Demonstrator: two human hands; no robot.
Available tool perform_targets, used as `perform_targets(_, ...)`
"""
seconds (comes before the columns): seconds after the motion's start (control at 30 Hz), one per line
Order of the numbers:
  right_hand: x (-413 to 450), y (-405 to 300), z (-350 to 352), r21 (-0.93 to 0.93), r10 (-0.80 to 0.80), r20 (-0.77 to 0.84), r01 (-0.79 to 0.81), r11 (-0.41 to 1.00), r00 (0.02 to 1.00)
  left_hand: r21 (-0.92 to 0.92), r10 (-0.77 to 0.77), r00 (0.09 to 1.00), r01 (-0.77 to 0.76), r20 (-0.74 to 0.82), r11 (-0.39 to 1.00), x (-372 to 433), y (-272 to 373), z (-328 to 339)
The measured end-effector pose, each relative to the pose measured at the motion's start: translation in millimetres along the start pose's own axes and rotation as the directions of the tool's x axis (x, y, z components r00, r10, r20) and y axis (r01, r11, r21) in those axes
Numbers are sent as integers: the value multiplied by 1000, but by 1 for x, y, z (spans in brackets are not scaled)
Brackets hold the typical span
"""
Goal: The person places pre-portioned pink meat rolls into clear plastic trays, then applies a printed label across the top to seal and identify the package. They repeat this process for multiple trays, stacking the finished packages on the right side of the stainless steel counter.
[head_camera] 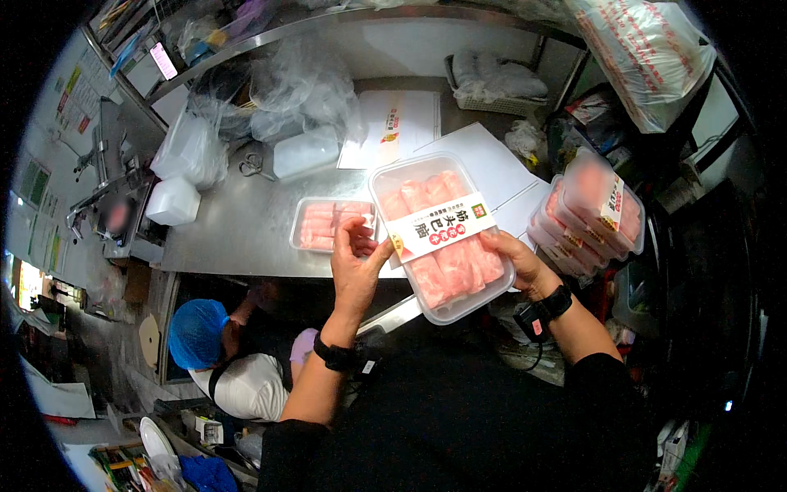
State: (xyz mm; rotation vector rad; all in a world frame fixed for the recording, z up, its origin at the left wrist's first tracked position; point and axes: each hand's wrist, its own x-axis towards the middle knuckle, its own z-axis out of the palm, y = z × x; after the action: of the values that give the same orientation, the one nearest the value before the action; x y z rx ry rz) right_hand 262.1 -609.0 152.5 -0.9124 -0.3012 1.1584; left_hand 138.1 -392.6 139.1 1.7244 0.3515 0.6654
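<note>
A clear plastic box of rolled pink meat slices (455, 277) is held up, tilted, above the table's front edge. My right hand (522, 264) grips its right side, thumb on top near the end of a white printed paper label (439, 226) that crosses the box. My left hand (356, 264) is at the label's left end, its thumb at the edge and its fingers apart, partly curled. Behind those fingers, a second clear tray of meat rolls (316, 226) rests on the steel table (246, 221). Several labelled meat boxes (565, 227) stand stacked at the right.
White sheets (479, 154) with labels lie behind the box. Scissors (253, 166), an empty plastic tub (306, 152) and white containers (174, 201) sit to the left. A basket of plastic bags (498, 86) stands at the back. A person in a blue hairnet (195, 332) is low on the left.
</note>
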Motion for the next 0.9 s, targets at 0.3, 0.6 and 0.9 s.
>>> perform_targets(0.3,0,10,-1,-171,-83,-51,73,983,995,-387,-337,923,384,186,838,-11,5,6)
perform_targets(0.6,-5,40,0,-213,-97,-44,86,973,994,-558,-341,828,554,445,618,-20,-3,12)
perform_targets(0.9,-35,55,15,22,-24,-5,24,999,1000,-560,-331,710,698,622,446,-40,-17,1)
